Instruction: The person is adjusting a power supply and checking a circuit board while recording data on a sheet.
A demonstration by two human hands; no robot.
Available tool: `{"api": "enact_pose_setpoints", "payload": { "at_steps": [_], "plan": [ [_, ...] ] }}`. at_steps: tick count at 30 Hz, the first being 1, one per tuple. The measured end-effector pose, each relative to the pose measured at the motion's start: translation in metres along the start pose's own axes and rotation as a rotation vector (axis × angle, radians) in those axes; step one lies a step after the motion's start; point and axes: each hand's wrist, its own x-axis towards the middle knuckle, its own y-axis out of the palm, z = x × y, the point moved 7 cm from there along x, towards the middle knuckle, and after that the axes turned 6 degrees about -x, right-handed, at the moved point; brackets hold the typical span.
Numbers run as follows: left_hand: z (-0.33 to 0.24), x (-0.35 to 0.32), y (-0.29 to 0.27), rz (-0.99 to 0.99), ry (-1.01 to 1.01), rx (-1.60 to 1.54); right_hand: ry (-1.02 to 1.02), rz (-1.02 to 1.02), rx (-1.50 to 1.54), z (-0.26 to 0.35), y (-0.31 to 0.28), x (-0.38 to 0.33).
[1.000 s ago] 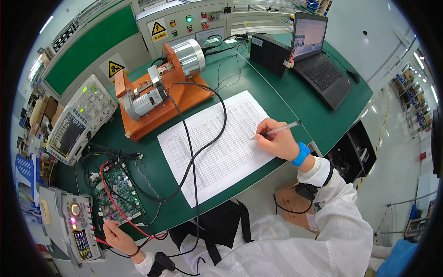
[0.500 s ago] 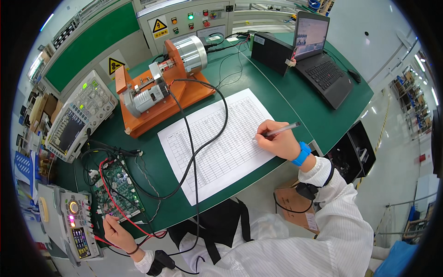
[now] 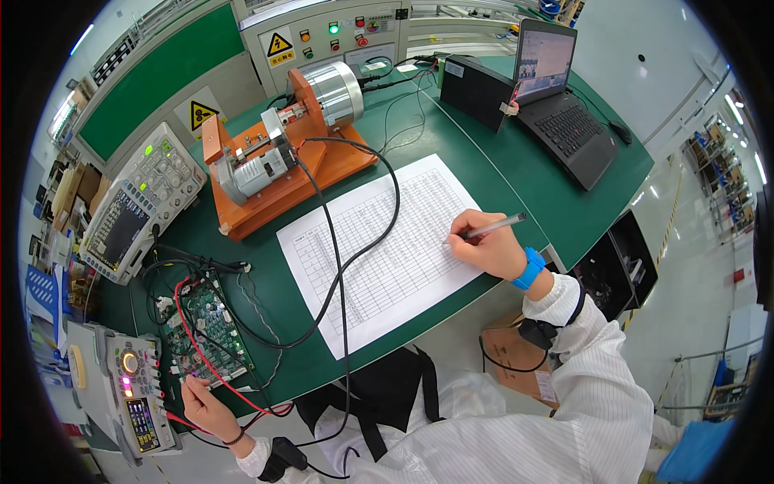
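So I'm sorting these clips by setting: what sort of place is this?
Most likely an electronics test bench in a factory: an oscilloscope, a bare circuit board with test leads, and a motor rig on a green bench.

Right hand (image 3: 486, 247), right of centre frame: fingers curled shut in a writing grip, wrist bent, white-sleeved forearm running down toward the lower right. Left hand (image 3: 203, 405), lower left of frame: fingers closed in a pinch, forearm entering from the lower edge.
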Motion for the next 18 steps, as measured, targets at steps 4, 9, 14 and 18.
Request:
{"api": "enact_pose_setpoints", "payload": {
  "at_steps": [4, 9, 14, 18],
  "plan": [
    [-0.002, 0.0004, 0.0001, -0.003, 0.011, 0.0, -0.013, -0.009, 0.01, 0.0006, 0.0003, 0.0004],
    [-0.0002, -0.0009, 0.0003, -0.013, 0.001, 0.0, -0.017, -0.006, -0.001, 0.0013, 0.0001, 0.0001],
    [-0.0009, -0.0011, 0.0014, -0.002, 0.002, 0.009, 0.0, -0.024, 0.022, -0.001, -0.0025, -0.0012],
    [-0.0021, -0.001, 0.0032, -0.011, -0.008, 0.007, 0.009, -0.03, 0.017, -0.0011, -0.0043, -0.0002]
  ]
}}
